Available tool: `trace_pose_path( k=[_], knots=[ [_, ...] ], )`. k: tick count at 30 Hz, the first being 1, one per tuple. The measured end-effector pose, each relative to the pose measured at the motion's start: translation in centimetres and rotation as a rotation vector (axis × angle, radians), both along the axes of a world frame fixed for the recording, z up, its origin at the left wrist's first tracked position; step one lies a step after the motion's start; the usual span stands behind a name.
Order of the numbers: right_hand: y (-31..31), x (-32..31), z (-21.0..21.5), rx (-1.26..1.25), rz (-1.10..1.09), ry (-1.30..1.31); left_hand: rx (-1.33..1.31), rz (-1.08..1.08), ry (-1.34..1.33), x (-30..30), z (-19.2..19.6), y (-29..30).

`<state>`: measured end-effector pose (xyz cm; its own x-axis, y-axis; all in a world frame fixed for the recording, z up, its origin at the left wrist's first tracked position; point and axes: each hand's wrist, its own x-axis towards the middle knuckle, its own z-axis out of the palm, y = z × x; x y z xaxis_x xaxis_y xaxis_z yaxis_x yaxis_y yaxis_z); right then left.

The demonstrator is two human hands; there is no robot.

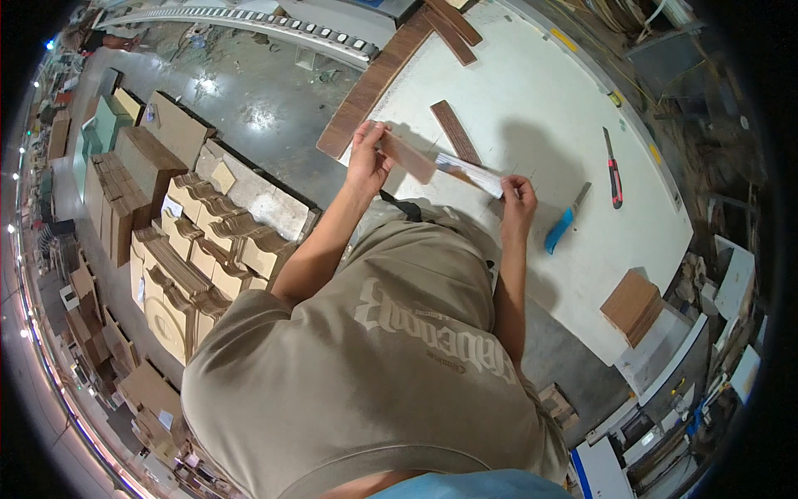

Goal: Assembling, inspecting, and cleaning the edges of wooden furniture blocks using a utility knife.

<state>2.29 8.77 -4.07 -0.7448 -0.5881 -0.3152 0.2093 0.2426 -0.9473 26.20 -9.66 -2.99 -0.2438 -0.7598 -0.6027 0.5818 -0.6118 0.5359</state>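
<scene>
My left hand (367, 158) grips one end of a short brown wooden strip (409, 157) held above the near edge of the white worktable (532, 100). My right hand (519, 198) pinches the other end, where a pale backing strip (470, 172) peels off the wood. A second dark brown strip (455, 131) lies flat on the table just beyond my hands.
On the table lie a blue-handled scraper (564, 221), a red utility knife (613, 170) and a small stack of brown boards (633, 306). Long dark planks (374, 79) run along the table's far left edge. Carved wooden pieces (208, 249) are stacked on the floor to the left.
</scene>
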Motion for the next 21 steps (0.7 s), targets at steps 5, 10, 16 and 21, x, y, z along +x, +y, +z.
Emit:
trace_pose_path(
  k=[5,10,16,21],
  knots=[
    [3.7,-0.3,-2.4,0.359,0.425,0.329,-0.019,0.059,-0.124,1.6,-2.6,-0.9],
    [0.2,0.1,-1.5,0.269,0.33,0.615,-0.048,0.1,-0.1,0.4,-3.0,-0.8],
    [-9.0,3.3,-1.9,0.276,0.574,0.982,0.046,-0.118,0.123,1.6,-5.8,-1.8],
    [-11.3,5.0,1.0,-0.016,0.652,0.233,0.088,-0.03,0.253,0.5,-4.2,-1.9]
  ],
)
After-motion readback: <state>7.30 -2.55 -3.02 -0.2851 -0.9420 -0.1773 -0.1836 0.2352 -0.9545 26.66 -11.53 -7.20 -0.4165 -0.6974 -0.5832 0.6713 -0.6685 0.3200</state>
